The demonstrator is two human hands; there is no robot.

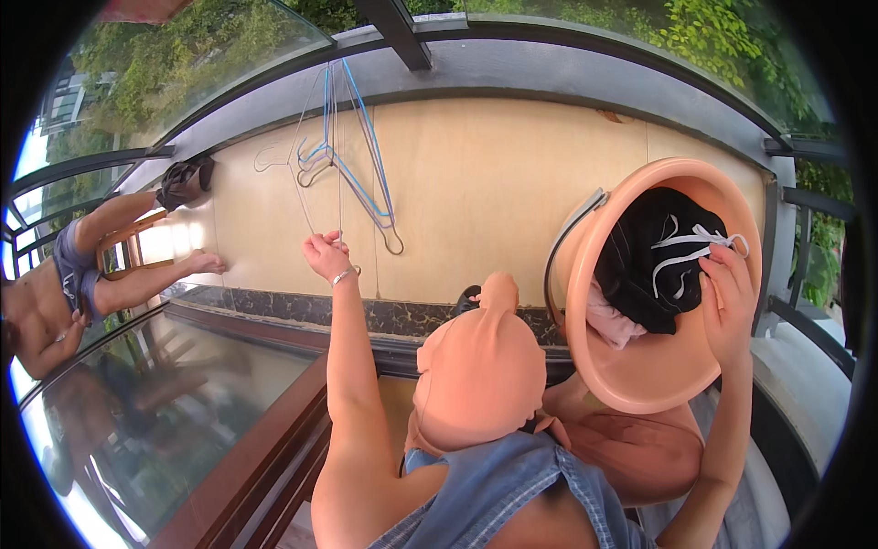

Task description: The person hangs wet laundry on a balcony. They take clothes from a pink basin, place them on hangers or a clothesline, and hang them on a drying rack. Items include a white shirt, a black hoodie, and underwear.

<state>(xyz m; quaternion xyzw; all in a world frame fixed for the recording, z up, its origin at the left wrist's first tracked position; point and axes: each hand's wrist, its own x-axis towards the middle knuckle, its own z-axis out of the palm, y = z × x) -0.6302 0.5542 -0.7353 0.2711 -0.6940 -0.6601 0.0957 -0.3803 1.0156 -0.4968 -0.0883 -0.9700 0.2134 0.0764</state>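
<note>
My left hand [326, 255], reached out over the pale tiled floor, pinches the end of a thin wire clothes hanger [307, 206]. Beside it are several other hangers, among them a blue one [371, 134]; their far ends lie close together near the base of the railing. Inside a peach-coloured plastic bucket [579, 343], my right hand [728, 298] has its fingers on the white drawstring [686, 240] of a black garment [634, 254]. Below that garment, a pale pink cloth [612, 319] shows in part. The bucket is tilted, with its mouth towards me.
Glass railing panels with a dark frame [562, 36] bound the balcony. At the left, another person [51, 302] sits with legs stretched towards the floor. Peach-coloured trousers [638, 446] cover my bent knees. A dark-framed glass door [206, 384] stands at lower left.
</note>
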